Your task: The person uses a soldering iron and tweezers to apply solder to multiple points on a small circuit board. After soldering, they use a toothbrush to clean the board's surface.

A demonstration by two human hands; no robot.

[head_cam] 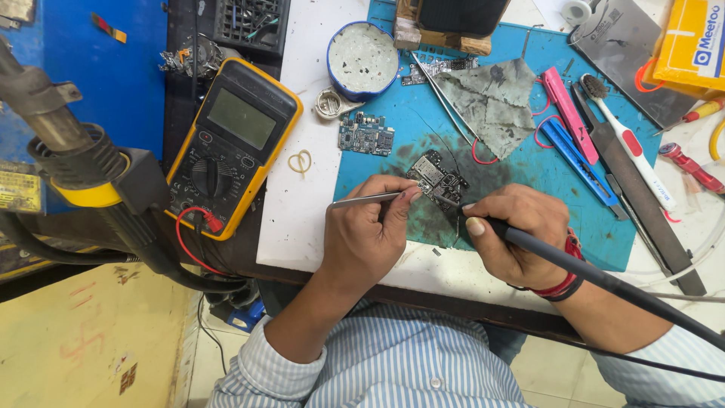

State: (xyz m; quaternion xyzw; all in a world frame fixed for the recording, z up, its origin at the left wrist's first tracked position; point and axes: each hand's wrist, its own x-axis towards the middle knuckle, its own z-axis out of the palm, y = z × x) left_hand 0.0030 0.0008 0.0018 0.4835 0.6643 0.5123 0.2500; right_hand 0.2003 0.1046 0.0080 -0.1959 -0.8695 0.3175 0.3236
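So closest to the camera you've got striped shirt sleeves (393,370), then both hands meeting over the blue work mat (521,204). Left hand (366,238) has its fingers pinched shut on a pair of metal tweezers (362,199), handle sticking out toward 9 o'clock, tips down at the small circuit board (436,178). Right hand (513,234), red band at the wrist, is clamped around a black soldering iron (589,272) like a pen; its cable runs off toward 4 o'clock and the tip touches the board's near edge. That board sits on a sooty patch of the mat, just at 12 o'clock from the fingertips.

Going further out: a second circuit board (366,133) at 11 o'clock from the first, a yellow multimeter (230,143) well off at 9 o'clock with a red lead plugged in, and a grey rag (491,102) at 1 o'clock. A round blue tin (362,60) sits beyond at 11. Pink and blue cutters (574,143), a toothbrush (627,147) and a flat file (642,200) lie over at 3 o'clock.
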